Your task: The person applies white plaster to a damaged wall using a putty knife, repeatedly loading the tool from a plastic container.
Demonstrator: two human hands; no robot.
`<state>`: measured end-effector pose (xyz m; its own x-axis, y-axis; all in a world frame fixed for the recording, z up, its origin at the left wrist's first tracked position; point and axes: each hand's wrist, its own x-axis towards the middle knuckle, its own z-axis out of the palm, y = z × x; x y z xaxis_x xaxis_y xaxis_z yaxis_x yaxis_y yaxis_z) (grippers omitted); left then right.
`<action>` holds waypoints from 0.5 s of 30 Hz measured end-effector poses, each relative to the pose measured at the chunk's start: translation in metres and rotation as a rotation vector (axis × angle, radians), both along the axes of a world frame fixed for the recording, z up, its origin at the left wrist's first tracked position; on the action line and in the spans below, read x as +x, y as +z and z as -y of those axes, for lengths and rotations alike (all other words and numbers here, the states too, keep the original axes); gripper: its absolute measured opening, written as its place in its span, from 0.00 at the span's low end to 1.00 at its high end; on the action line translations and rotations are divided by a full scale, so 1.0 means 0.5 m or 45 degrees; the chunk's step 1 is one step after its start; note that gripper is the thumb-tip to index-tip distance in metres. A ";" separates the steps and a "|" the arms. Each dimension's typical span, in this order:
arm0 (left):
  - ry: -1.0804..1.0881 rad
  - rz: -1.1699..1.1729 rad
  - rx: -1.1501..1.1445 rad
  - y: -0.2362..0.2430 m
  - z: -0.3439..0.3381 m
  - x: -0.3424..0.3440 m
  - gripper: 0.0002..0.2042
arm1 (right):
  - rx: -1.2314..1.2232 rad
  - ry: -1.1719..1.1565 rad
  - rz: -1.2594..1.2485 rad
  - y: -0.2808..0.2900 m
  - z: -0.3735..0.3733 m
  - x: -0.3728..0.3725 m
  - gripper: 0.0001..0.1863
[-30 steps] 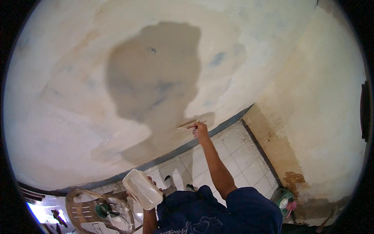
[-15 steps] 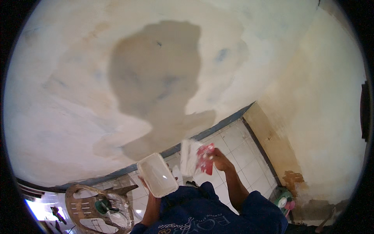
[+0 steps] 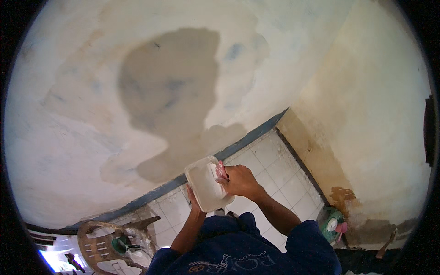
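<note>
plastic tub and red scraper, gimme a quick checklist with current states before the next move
1. Plastic tub held by the left hand: ok
2. Red scraper in the right hand's grip: ok
3. Scraper at the tub's open top: ok
4. Enough white paste left inside: cannot tell
5. Wall ahead free of shadow: not ok, a large one falls there
6. Plastic chair apart from both hands: ok

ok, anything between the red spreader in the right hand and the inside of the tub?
Nothing visible. The right hand holds the red spreader at the right side of the open tub; the left hand is at its left side, out of the way. Contact with the inside: can't tell.
</note>
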<state>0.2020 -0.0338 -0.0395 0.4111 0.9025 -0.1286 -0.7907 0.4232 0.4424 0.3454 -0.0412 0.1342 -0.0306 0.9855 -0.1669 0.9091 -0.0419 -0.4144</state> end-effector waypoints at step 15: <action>-0.092 0.137 0.001 0.031 -0.022 0.066 0.44 | 0.405 -0.036 -0.229 0.025 0.014 0.039 0.10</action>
<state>0.2352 -0.0229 -0.0239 0.4865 0.8701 -0.0791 -0.8011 0.4804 0.3571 0.3649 -0.0482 0.1469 -0.0035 0.9881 0.1540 0.8209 0.0908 -0.5637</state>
